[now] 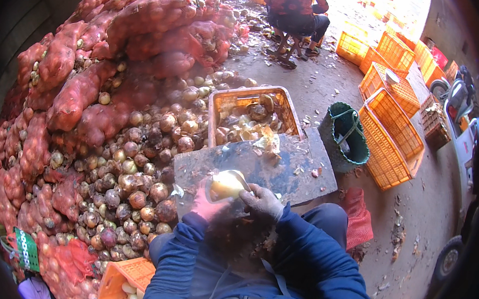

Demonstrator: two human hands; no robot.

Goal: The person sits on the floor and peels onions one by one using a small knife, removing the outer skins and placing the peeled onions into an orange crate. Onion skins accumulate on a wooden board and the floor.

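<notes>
A pale, peeled-looking onion (228, 183) rests in my left hand (208, 203), which wears a pinkish glove and curls around its left side. My right hand (261, 202), in a grey glove, is closed at the onion's right side. Its fingers pinch what seems to be a small knife (244, 183), mostly hidden by the fingers. Both hands are over the near part of a worn, dark board (304, 163). Papery onion skin (269, 142) lies at the board's far edge, and small scraps are scattered on its surface.
Beyond the board stands an orange crate (216, 119) holding onion skins. Loose onions (137, 199) and red mesh sacks (156, 29) pile up leftward. A green basket (336, 159), orange crates (392, 142) and a scooter (464, 142) stand right. Another person (295, 9) sits ahead.
</notes>
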